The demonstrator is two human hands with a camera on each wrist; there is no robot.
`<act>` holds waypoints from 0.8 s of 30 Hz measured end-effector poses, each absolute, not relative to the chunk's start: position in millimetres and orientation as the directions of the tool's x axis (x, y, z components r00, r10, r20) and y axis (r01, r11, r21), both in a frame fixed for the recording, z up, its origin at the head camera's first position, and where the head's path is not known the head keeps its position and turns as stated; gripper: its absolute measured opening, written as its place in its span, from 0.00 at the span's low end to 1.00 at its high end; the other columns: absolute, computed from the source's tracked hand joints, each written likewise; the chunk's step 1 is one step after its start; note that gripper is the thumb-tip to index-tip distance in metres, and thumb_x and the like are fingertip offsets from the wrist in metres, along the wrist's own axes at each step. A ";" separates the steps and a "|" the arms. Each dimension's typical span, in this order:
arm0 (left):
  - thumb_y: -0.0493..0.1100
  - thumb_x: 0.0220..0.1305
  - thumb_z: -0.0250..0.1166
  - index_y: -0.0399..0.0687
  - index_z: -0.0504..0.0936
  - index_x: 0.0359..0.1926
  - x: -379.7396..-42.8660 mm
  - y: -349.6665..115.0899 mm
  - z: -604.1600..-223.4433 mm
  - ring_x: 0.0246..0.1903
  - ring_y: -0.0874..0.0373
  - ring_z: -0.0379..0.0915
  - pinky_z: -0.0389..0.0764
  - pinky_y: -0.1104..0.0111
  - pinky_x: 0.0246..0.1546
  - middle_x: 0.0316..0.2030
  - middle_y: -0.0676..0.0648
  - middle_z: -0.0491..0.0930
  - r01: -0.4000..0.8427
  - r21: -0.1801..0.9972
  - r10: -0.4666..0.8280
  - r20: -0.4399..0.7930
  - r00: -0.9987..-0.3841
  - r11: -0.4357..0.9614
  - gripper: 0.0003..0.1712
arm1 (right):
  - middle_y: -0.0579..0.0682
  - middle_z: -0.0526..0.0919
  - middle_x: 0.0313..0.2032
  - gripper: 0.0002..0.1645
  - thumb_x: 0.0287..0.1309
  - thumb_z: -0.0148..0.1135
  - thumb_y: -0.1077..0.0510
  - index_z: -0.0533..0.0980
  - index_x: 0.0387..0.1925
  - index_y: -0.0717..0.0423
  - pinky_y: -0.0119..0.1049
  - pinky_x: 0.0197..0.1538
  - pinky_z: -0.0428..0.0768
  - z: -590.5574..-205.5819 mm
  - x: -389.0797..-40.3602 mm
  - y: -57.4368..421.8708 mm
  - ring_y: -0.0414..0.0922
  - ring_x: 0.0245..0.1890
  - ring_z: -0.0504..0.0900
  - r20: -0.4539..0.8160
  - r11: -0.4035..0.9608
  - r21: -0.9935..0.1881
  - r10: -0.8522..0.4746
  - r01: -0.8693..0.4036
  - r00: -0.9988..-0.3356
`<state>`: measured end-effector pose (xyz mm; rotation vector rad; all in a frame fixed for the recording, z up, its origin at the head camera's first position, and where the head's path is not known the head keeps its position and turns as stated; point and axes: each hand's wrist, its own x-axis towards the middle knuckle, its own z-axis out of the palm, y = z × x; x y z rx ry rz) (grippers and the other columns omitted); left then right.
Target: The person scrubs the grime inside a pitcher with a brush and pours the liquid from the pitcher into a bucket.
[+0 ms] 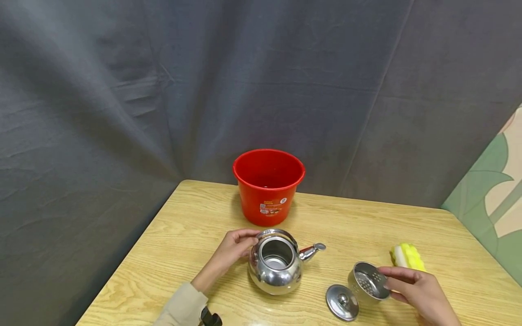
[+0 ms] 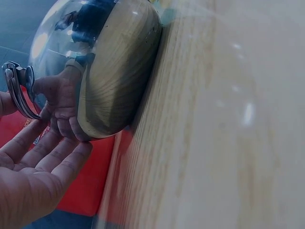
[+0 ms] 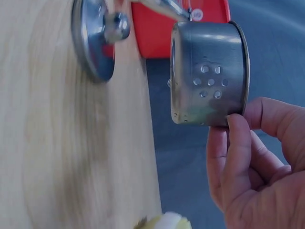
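Note:
A shiny metal kettle (image 1: 275, 267) stands lidless on the table, its spout pointing right and its handle folded toward the back. At its left side, my left hand (image 1: 236, 244) holds it, thumb by the handle's base and fingertips against the round belly (image 2: 119, 71). With thumb and fingers my right hand (image 1: 420, 290) pinches the rim of a perforated metal strainer basket (image 3: 207, 71). The basket is raised off the tabletop, tilted in the head view with its holed bottom showing. Beside it lies the kettle lid (image 1: 342, 302), knob up.
Behind the kettle, a red bucket (image 1: 267, 199) stands near the table's back edge. A yellow and white sponge (image 1: 408, 256) lies beyond my right hand. The wooden table (image 1: 195, 213) backs onto a dark grey curtain (image 1: 265, 90).

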<state>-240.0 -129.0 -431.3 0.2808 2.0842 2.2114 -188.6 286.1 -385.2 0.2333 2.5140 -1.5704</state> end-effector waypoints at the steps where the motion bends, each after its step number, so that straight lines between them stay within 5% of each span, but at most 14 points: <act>1: 0.36 0.63 0.59 0.30 0.77 0.56 -239.9 -129.1 -431.3 0.42 0.56 0.79 0.80 0.62 0.44 0.51 0.39 0.79 0.059 0.996 0.191 0.071 -0.979 -0.067 0.21 | 0.52 0.82 0.48 0.20 0.58 0.64 0.62 0.79 0.51 0.68 0.35 0.41 0.81 -383.7 -188.3 283.2 0.36 0.38 0.79 -0.229 0.419 -0.880 0.040 0.225 -0.972; 24: 0.36 0.64 0.60 0.30 0.78 0.55 -240.6 -130.0 -433.0 0.40 0.58 0.78 0.80 0.66 0.41 0.51 0.39 0.79 0.063 0.997 0.194 0.072 -0.978 -0.053 0.20 | 0.52 0.85 0.41 0.19 0.56 0.61 0.68 0.78 0.49 0.73 0.39 0.40 0.81 -364.7 -183.4 234.2 0.41 0.37 0.81 -0.137 0.327 -0.941 -0.126 0.089 -0.983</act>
